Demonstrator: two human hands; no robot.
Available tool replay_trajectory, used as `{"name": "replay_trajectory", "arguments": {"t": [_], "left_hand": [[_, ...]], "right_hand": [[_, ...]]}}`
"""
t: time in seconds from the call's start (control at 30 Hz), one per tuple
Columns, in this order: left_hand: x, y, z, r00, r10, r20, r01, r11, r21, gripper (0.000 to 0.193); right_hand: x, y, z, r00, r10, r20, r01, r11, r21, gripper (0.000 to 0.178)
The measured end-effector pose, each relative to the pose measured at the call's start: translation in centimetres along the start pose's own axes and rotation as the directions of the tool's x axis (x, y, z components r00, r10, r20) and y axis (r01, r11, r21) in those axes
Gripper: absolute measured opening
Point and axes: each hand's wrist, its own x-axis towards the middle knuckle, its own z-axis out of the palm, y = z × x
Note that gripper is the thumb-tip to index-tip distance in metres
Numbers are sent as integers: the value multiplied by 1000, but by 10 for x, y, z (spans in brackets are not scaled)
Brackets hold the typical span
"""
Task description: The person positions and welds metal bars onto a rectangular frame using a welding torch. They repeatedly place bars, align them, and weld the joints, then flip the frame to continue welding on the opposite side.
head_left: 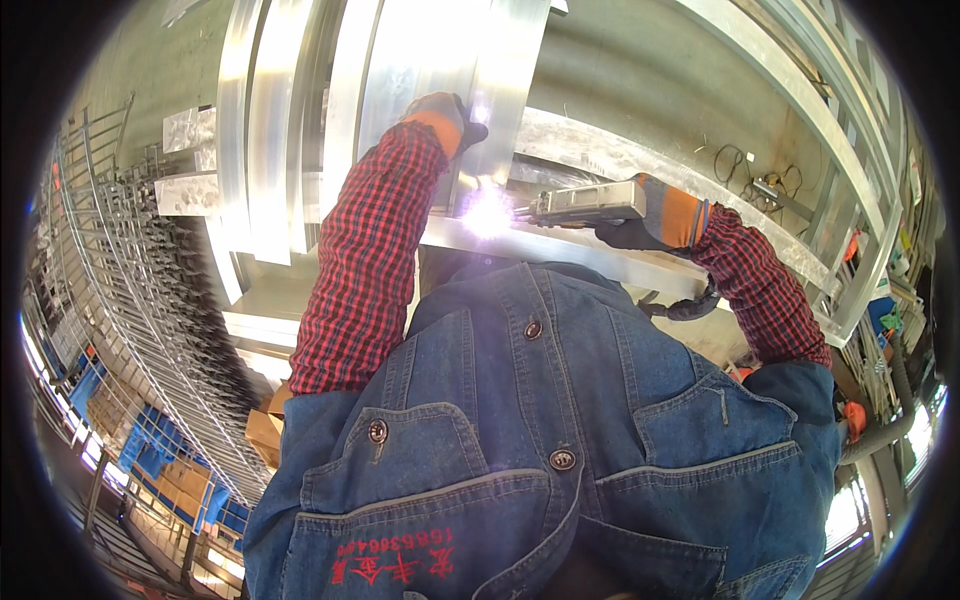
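Holding a boxy grey metal welding torch (590, 204) in the right hand (660, 212): glove closed round the rear of its body, nozzle pointing left. Nozzle end runs into one white-violet glare (488, 213) at the near end of a smooth, silvery metal panel (507, 100), by the near crossbar (600, 258). Glare hides the joint there.

Left hand (440, 122) is on the panel, further from the body than the glare, thumb side toward the panel's right edge. Fingers partly bent; can't tell how far closed, or whether they grip an edge or just press.

Counts: 2 gloves, orange with dark palms; 1 torch; 2 crossbars under or beside the panel, near one flat and bright, far crossbar (600, 145) duller and scuffed. At least 3 long shiny strips (285, 60) left of the panel, roughly parallel.

Pose: left forearm reaches steeply up and slightly right; right forearm comes in from the right, angled up-left, elbow bent. Both sleeves red-black check, wrinkled. Blue denim smock (525, 400), 3 round metal buttons in view.

Dark thin cables (735, 165) on the floor beyond the far crossbar's right half. Wire mesh (100, 230) far left.
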Motion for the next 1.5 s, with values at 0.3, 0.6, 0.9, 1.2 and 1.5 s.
{"name": "replay_trajectory", "arguments": {"t": [0.3,0.6,0.9,1.2,1.5], "left_hand": [[-17,5,-10,998,-58,-1,57,994,-95,58],[-77,-12,1,929,-264,-258,95,847,-523,60],[-137,-137,-27,525,-522,-673,401,849,-345,108],[-126,-204,-17,689,-530,-494,434,848,-304,122],[-111,-250,-4,724,-463,-511,174,840,-515,114]], "right_hand": [[-6,-3,-2,1000,-24,6,24,999,-48,22],[-67,-19,-5,922,-155,-355,189,980,63,25],[-102,9,73,717,82,-692,104,969,223,38],[-102,10,122,539,70,-839,222,949,222,32],[-102,26,176,527,102,-843,265,924,277,36]]}}
